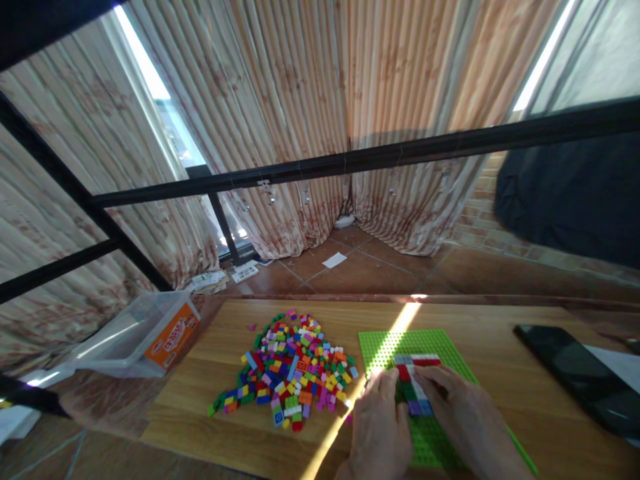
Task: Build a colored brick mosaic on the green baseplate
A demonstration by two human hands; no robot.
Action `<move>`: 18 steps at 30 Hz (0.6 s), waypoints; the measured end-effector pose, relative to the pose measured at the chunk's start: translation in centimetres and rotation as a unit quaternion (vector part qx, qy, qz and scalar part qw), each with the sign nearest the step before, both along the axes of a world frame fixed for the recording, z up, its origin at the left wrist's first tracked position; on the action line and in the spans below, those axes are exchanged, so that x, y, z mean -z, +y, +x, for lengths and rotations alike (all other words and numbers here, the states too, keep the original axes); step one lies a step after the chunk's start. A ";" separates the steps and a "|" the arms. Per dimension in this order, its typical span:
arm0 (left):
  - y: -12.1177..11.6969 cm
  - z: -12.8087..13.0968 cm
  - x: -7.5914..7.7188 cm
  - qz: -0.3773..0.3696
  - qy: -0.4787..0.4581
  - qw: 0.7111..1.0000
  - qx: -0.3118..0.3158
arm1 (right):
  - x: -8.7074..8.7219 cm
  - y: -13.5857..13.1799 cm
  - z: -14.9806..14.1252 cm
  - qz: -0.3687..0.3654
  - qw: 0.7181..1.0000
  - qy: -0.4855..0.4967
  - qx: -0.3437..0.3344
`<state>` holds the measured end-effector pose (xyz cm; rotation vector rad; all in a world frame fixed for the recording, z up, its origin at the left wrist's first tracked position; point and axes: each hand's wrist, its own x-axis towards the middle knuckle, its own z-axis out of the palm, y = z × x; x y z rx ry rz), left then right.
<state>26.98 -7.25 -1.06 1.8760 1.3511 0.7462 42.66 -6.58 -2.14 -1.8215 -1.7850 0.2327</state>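
Observation:
A green studded baseplate (373, 343) lies on the wooden table, with a flat block of toy building bricks (407, 381) on it in red, white, green, grey and purple. My left hand (379, 427) rests at the block's left edge, fingers bent and drawn together; whatever may be between its fingertips is hidden. From the right, my right hand (463, 410) reaches over the plate. Its thumb and fingers close on the block's right side by the white bricks, covering part of it. Left of the plate spreads a large heap of loose toy bricks (300, 367) in many colours.
A dark phone-like slab (575, 377) lies on the table's right side, over a sheet of white paper (617, 367). Beyond the table's left edge sits a clear plastic box (135, 333) with an orange label. A black metal rail (345, 162) crosses before the curtains (295, 87).

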 end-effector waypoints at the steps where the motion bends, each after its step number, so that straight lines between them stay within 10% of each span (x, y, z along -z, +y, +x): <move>1: 0.0 0.0 0.0 0.001 -0.001 1.000 0.000 | 0.0 0.0 0.0 -0.004 1.000 0.000 -0.003; 10: -0.6 -0.5 -0.3 0.002 -0.020 1.000 -0.015 | 0.6 -0.5 -0.2 0.011 1.000 -0.023 0.001; 18: -3.5 -5.9 -0.9 0.054 -0.039 0.985 -0.160 | 2.9 -0.3 1.6 0.060 0.998 0.013 -0.018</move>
